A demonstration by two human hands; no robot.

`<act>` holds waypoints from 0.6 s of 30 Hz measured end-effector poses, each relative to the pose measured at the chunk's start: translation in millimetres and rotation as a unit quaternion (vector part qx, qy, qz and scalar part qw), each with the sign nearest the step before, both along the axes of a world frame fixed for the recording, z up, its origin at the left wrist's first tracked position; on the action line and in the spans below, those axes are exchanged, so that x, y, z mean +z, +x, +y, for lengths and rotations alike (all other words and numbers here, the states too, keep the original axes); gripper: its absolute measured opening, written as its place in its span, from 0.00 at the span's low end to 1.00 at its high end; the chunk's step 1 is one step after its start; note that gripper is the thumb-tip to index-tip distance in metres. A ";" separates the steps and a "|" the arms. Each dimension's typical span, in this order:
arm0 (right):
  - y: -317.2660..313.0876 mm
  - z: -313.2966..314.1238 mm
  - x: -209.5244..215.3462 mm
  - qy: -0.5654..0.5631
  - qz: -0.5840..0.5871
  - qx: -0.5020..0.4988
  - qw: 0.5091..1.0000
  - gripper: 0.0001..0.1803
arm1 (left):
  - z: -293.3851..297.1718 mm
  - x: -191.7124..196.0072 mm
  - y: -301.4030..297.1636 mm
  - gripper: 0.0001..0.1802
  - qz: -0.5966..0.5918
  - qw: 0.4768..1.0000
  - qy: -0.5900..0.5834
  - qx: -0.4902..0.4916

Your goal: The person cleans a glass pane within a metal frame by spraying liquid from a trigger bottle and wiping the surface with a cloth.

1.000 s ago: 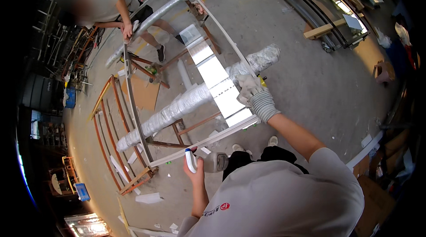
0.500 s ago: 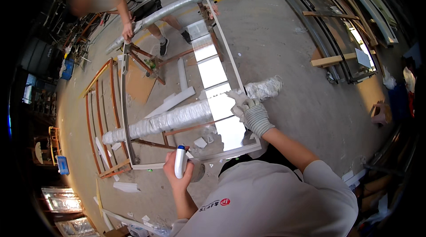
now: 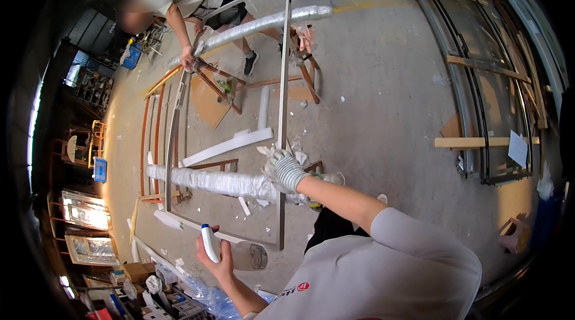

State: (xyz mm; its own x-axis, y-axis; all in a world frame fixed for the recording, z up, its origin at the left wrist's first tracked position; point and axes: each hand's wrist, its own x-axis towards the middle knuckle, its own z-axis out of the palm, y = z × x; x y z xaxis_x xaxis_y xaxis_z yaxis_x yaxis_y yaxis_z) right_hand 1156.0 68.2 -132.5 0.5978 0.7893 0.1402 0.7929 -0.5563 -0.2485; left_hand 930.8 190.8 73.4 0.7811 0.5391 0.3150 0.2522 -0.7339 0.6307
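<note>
In my left hand (image 3: 215,258) is a spray bottle with a white trigger head (image 3: 211,243), a blue nozzle and a see-through body; the bare fingers are closed around its neck. My right hand (image 3: 286,170) wears a pale striped work glove and presses a crumpled whitish cloth (image 3: 264,151) at the right-hand bar of a glazed frame, partly hiding the cloth. This frame (image 3: 283,98) is long and light grey, with a clear pane. It lies across two plastic-wrapped rails, the nearer rail (image 3: 221,181) passing under my right hand.
At the far end, a co-worker's hand (image 3: 187,59) touches the frame's left corner. Brown metal trestle legs (image 3: 221,88) and white strips (image 3: 227,146) are below the pane. More frames (image 3: 473,80) with wooden battens lie at right. Boxes and plastic sheeting (image 3: 209,293) are at lower left.
My view has turned, so the frame sits further left and more upright in the picture. The bright reflection on the pane is gone. Both hands keep their holds.
</note>
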 end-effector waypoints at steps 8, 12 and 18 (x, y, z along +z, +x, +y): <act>53.4 -31.5 12.8 0.010 0.022 0.093 0.995 0.17 | -87.2 -2.3 90.2 0.19 -0.023 0.988 -0.149 0.022; 102.8 -33.9 -0.3 0.052 0.038 0.157 0.986 0.20 | -104.7 -19.0 127.6 0.20 -0.039 0.981 -0.189 0.031; 247.6 -50.0 5.7 -0.050 0.019 0.147 0.988 0.31 | -108.3 -23.5 227.6 0.19 -0.066 0.962 -0.262 -0.036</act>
